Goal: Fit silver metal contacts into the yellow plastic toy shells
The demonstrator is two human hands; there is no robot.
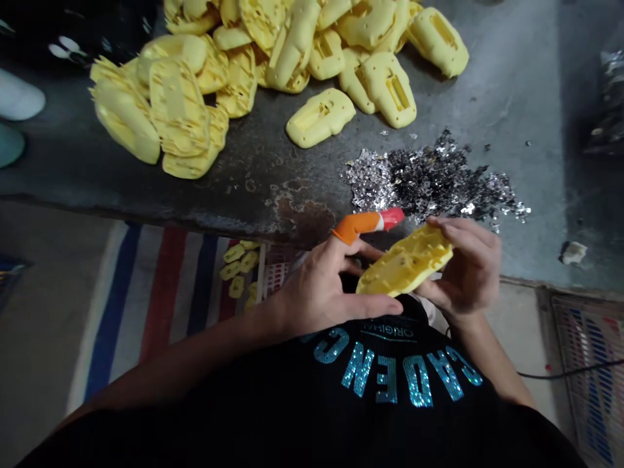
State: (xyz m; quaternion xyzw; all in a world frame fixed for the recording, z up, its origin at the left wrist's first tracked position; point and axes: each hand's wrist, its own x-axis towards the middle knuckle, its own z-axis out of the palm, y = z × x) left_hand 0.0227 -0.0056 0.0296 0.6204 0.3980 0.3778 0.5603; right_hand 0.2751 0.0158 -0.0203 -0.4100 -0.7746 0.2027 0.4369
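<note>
Yellow shells, pile (178, 97): heaped toward the left and far part of the table (517, 117).
Loose shell (320, 118): flat, apart from the near edge.
Left hand (331, 279), orange finger cover (358, 226), red tip (392, 218): closed on the held shell's left end, thumb along the lower rim.
Held shell (404, 261): tilted, ribbed face up, at the table's near edge; apparently light, stiff, smooth plastic, ribs probably breakable, best taken by the rim.
Metal pieces, heap (433, 175): near edge, beyond the shell.
Right hand (468, 263): gripping its right end.
</note>
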